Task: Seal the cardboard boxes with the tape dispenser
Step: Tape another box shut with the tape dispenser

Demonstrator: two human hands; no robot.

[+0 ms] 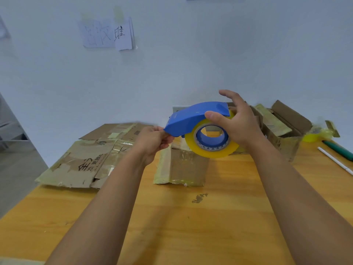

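**Above the table's middle, dispenser held in both hands**

Above the middle of the wooden table (210, 226), head view: tape dispenser (198, 119) held in the air, clear of every box. Right hand (235, 123) wrapped over the rear of the blue hood, thumb across its side, index finger lifted free. Left hand (154, 142) pinched at the dispenser's nose, seemingly on the tape end, though not seen clearly.

Risks, as judged: clear tape folding back and sticking to itself or to fingers if pulled slack; a nick from the cutter near the left fingertips; the yellowish tape roll (212, 140) slipping off its hub if tilted.

Dispenser: glossy blue plastic, curved hood, roll nearly full. Flattened cardboard box (181, 165) lay just beyond, another (82, 163) at the left edge, an open one (282, 129) toward the far right corner.
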